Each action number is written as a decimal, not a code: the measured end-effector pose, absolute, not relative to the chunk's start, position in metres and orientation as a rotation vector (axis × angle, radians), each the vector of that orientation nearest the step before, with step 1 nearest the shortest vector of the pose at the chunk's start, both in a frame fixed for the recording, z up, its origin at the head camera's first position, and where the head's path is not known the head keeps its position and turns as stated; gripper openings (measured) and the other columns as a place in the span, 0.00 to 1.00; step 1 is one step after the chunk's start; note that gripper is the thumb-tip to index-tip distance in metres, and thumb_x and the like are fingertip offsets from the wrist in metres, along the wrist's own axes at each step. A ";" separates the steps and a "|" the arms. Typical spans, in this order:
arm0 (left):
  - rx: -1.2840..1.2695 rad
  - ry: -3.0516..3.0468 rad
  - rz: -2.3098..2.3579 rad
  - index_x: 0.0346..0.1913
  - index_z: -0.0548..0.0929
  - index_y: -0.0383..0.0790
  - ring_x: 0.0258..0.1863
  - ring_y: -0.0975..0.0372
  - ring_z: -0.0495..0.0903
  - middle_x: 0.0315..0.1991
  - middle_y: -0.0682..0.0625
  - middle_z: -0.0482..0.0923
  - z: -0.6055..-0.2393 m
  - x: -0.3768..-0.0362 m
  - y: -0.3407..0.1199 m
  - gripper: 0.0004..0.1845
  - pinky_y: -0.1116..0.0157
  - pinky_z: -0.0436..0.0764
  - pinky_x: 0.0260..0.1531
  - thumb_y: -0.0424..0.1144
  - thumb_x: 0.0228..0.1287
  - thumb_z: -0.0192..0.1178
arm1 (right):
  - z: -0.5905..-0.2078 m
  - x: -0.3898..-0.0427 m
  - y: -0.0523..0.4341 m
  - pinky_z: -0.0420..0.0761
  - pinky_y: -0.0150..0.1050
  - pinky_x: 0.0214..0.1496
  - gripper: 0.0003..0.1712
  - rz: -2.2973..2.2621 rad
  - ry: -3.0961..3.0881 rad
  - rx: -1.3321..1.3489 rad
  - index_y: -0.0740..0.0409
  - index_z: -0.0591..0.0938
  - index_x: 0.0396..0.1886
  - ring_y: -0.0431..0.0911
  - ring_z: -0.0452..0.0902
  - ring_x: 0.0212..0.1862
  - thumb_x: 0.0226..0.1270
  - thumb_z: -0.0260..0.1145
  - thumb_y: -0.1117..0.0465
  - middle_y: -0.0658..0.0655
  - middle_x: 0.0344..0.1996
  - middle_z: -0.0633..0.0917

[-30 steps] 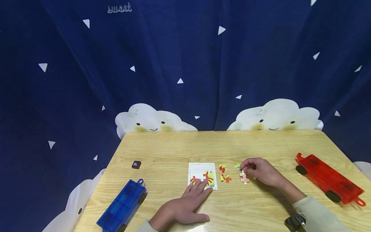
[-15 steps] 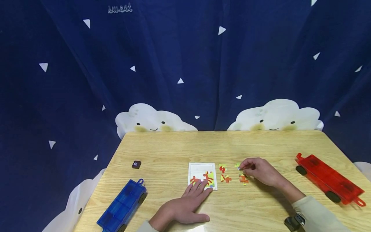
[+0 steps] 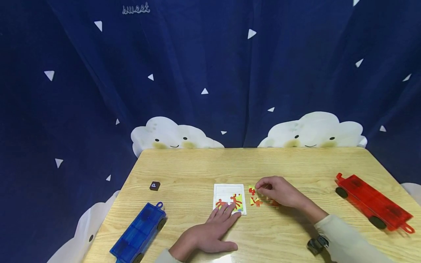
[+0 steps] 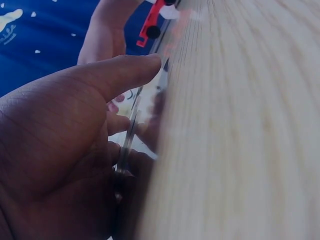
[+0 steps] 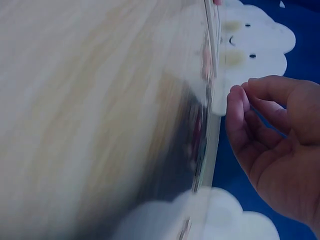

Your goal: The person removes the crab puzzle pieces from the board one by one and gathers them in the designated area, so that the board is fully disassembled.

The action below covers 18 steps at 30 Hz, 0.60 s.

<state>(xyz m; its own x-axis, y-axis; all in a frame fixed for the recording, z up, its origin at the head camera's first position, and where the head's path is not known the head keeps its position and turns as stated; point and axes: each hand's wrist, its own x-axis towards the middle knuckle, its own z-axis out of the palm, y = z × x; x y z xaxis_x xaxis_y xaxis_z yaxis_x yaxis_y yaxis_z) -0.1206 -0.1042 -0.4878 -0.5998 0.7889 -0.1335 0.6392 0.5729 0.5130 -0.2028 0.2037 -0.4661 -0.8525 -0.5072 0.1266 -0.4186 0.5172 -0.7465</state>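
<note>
A white puzzle tray (image 3: 228, 190) lies mid-table, with red, yellow and green pieces set along its lower edge. My left hand (image 3: 227, 212) lies flat, its straight fingers pressing the tray's near edge; the left wrist view shows its thumb (image 4: 115, 75) stretched out over the table. My right hand (image 3: 257, 187) hovers just right of the tray, with fingers curled and a small green-yellow piece pinched at the fingertips. Its fingers (image 5: 265, 125) look bent inward in the right wrist view. Loose pieces (image 3: 255, 201) lie beside and under that hand.
A blue toy wagon (image 3: 139, 233) sits at the front left and a red one (image 3: 373, 202) at the right edge. A small dark block (image 3: 154, 186) lies at the left of the wooden table (image 3: 197, 168). A dark blue curtain hangs behind.
My right hand has moved left, from the far loose pieces towards the tray, carrying the small green-yellow piece. The left hand has stayed still on the tray.
</note>
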 end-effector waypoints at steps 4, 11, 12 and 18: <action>1.161 2.452 0.604 0.84 0.47 0.44 0.81 0.46 0.34 0.83 0.40 0.36 -0.488 -0.121 -0.104 0.47 0.42 0.42 0.75 0.63 0.75 0.54 | -0.468 -0.208 0.183 0.80 0.34 0.38 0.05 -1.219 2.610 -0.888 0.59 0.88 0.43 0.38 0.79 0.35 0.74 0.66 0.66 0.50 0.34 0.87; 1.183 2.468 0.579 0.84 0.47 0.42 0.81 0.45 0.35 0.83 0.40 0.37 -0.489 -0.121 -0.104 0.47 0.41 0.44 0.75 0.63 0.75 0.53 | -0.469 -0.213 0.151 0.78 0.34 0.40 0.06 -1.176 2.530 -0.983 0.60 0.87 0.42 0.37 0.77 0.35 0.74 0.64 0.70 0.51 0.35 0.87; 1.184 2.470 0.578 0.84 0.47 0.42 0.81 0.45 0.35 0.83 0.40 0.37 -0.489 -0.121 -0.104 0.47 0.41 0.44 0.75 0.63 0.75 0.53 | -0.469 -0.213 0.148 0.78 0.34 0.40 0.07 -1.164 2.526 -0.994 0.59 0.87 0.43 0.37 0.77 0.34 0.74 0.64 0.70 0.51 0.35 0.87; 1.194 2.482 0.565 0.84 0.48 0.42 0.81 0.44 0.36 0.83 0.39 0.37 -0.489 -0.120 -0.104 0.47 0.42 0.44 0.75 0.63 0.75 0.53 | -0.470 -0.216 0.138 0.78 0.34 0.41 0.09 -1.120 2.540 -1.042 0.60 0.88 0.43 0.36 0.76 0.35 0.73 0.63 0.73 0.50 0.36 0.87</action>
<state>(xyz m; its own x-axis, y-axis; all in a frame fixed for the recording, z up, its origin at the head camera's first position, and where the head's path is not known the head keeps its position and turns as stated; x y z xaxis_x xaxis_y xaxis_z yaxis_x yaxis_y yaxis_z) -0.1204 -0.1042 -0.4891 -0.5951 0.7946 -0.1202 0.6641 0.5704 0.4833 -0.2157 0.1375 -0.4702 -0.7394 -0.6638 0.1127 -0.5309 0.4718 -0.7040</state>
